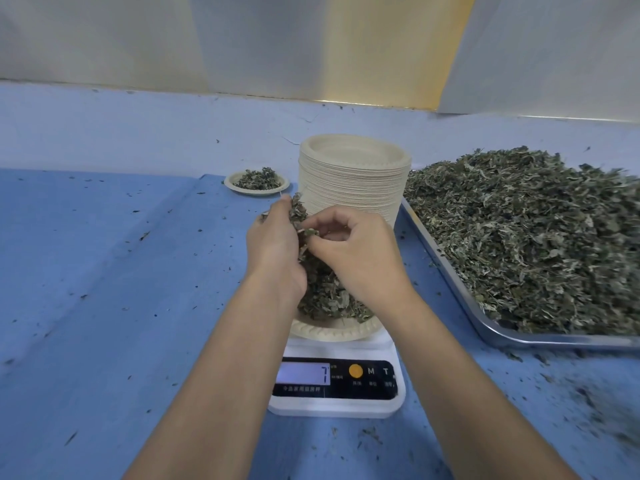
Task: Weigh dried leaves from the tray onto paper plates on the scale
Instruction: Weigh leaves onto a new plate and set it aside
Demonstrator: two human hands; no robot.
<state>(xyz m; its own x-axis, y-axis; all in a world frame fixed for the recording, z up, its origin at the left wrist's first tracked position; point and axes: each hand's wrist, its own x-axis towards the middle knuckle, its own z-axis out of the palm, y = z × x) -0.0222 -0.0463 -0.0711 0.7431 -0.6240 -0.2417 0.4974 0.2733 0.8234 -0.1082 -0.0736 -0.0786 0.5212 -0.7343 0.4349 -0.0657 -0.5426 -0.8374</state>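
Observation:
A white digital scale stands at the centre, its display showing 7. On it sits a paper plate heaped with dried leaves. Above the plate, my left hand grips a handful of dried leaves. My right hand pinches a few leaves out of that handful with curled fingers. A metal tray piled with dried leaves lies to the right.
A tall stack of paper plates stands just behind my hands. A small filled plate sits at the back left. Blue cloth covers the table, strewn with leaf crumbs, thickest at the front right.

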